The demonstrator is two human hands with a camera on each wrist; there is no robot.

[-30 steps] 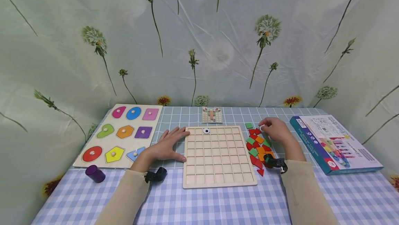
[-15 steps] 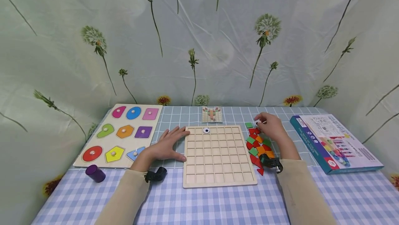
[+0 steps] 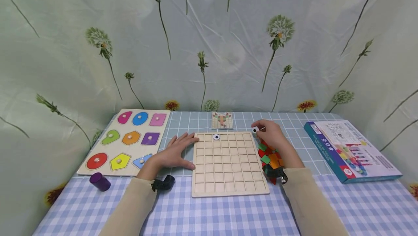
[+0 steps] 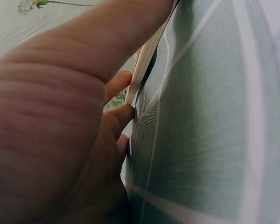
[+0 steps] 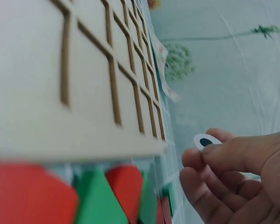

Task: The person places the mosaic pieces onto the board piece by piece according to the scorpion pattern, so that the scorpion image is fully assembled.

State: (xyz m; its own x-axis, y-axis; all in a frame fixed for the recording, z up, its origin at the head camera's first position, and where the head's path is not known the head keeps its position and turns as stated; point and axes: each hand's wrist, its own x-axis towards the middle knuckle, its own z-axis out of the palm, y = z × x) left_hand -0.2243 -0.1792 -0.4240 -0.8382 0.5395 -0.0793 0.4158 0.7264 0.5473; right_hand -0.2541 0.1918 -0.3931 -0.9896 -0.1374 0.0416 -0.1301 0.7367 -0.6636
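A square wooden grid board (image 3: 232, 168) lies flat on the table. In its top row, left of the middle, sits a white disc with a dark centre, like an eye (image 3: 216, 137). My left hand (image 3: 174, 153) rests at the board's left edge, its fingers stretched out and touching it. Between thumb and fingers, my right hand (image 3: 271, 133) pinches a second eye disc (image 5: 204, 141), held just past the board's top right corner. Below that hand, along the board's right edge, lies a pile of red, green and orange pieces (image 3: 266, 159), partly hidden by hand and wrist.
Behind the board lies a small pattern card (image 3: 222, 120). A knobbed shape puzzle (image 3: 125, 149) is on the left, with a purple cylinder (image 3: 99, 182) near its front edge. On the right lies a flat toy box (image 3: 352, 150). A flowered cloth (image 3: 235, 76) hangs behind the table.
My right hand has moved left from above the far end of the pile toward the board's top right corner, carrying the eye disc. The left hand and the board have stayed still.
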